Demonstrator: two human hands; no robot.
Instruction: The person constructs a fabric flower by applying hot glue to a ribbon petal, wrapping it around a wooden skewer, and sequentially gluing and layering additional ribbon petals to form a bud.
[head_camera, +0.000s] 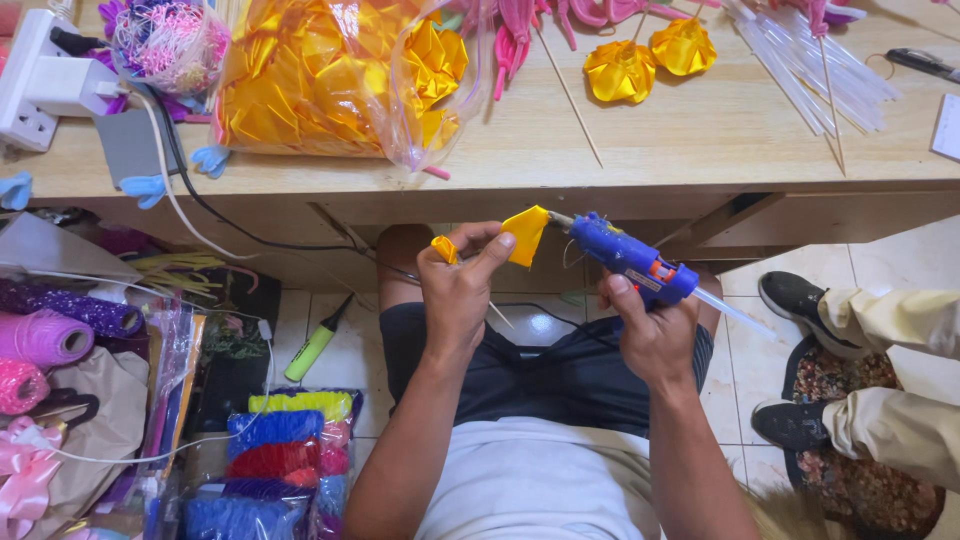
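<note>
Below the table edge, left hand (458, 290) pinches a light, crushable yellow foil petal (526, 234) on its thin stick; right hand (650, 335) is closed around the rigid blue glue gun (630, 260), nozzle at the petal.

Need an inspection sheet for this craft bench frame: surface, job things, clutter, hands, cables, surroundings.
Surface: wooden table, crowded along its far side.
Job's things: blue glue gun, nozzle at a folded yellow ribbon piece.
Clutter: clear bag of yellow ribbon petals, two yellow ribbon flowers, clear glue sticks, thin wooden skewers.
Grippers: left hand pinches the ribbon piece; right hand grips the glue gun.
Cables: white power strip at the table's left; black and white cords hang off the edge.
Surroundings: mesh ribbon rolls and bagged coloured rolls on the floor; another person's legs at right.
</note>
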